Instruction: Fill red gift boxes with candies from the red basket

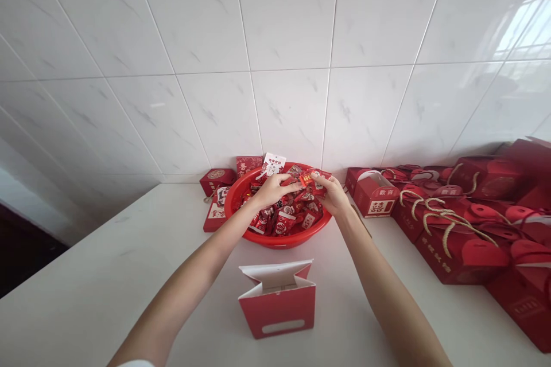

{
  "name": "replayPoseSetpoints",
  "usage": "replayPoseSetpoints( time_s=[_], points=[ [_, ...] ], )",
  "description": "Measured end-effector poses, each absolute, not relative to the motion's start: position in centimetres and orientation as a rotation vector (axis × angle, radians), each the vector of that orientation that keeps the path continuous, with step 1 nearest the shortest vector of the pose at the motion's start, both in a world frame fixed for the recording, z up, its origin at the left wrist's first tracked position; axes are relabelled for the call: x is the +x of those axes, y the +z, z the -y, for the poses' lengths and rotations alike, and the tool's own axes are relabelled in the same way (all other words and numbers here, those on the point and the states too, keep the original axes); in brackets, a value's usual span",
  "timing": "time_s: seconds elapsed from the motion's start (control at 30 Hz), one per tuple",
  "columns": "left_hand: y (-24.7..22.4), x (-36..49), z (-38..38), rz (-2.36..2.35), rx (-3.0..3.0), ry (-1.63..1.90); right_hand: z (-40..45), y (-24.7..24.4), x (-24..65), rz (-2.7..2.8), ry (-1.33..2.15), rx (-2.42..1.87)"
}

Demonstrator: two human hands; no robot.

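Above the red plastic basin (pixel 279 241), both of my hands are closed at the fingertips. My left hand (pixel 272 190) pinches the near side of a small red candy packet (pixel 306 177) with yellow print. From the other side, my right hand (pixel 334 192) grips red wrapped packets, its fingers partly covering them. Many red and white wrapped sweets (pixel 284 222) fill the basin. In front of it, nearer to me, a red paper gift box (pixel 278 307) stands upright with its top open and its white inside showing.
Red boxes (pixel 217 180) and a flat red packet (pixel 215 212) lie left of the basin. To the right stand a red box with white label (pixel 376 195) and several rope-handled red gift boxes (pixel 456 252). A tiled wall (pixel 288 109) backs the white table (pixel 142 264).
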State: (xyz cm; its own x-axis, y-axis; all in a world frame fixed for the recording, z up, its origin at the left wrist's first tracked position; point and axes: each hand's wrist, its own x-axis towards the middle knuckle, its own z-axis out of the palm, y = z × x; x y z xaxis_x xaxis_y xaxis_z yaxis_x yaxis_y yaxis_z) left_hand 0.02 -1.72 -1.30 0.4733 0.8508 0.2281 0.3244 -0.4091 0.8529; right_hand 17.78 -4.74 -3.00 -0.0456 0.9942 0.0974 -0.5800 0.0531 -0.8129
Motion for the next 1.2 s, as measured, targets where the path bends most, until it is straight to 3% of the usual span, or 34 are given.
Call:
replayPoseSetpoints(
  time_s=[0.3, 0.73, 1.03, 1.2],
  points=[
    [1.6, -1.2, 8.5, -1.065, 1.748, 1.477, 10.2, 1.6, 15.8, 1.13, 1.389, -0.549],
    [2.8, -2.8, 16.3, -0.939, 1.788, 1.483, 17.6, 4.0, 15.7, 1.491, 0.892, -0.684],
    [3.4, -5.7, 17.8, -0.954, 1.961, 1.26, 18.9, 4.7, 16.8, 1.593, 0.725, -0.751],
    [4.5, -8.1, 19.1, -0.926, 2.3, 0.602, 19.7, 5.4, 18.7, 1.637, 0.614, -0.817]
  ],
)
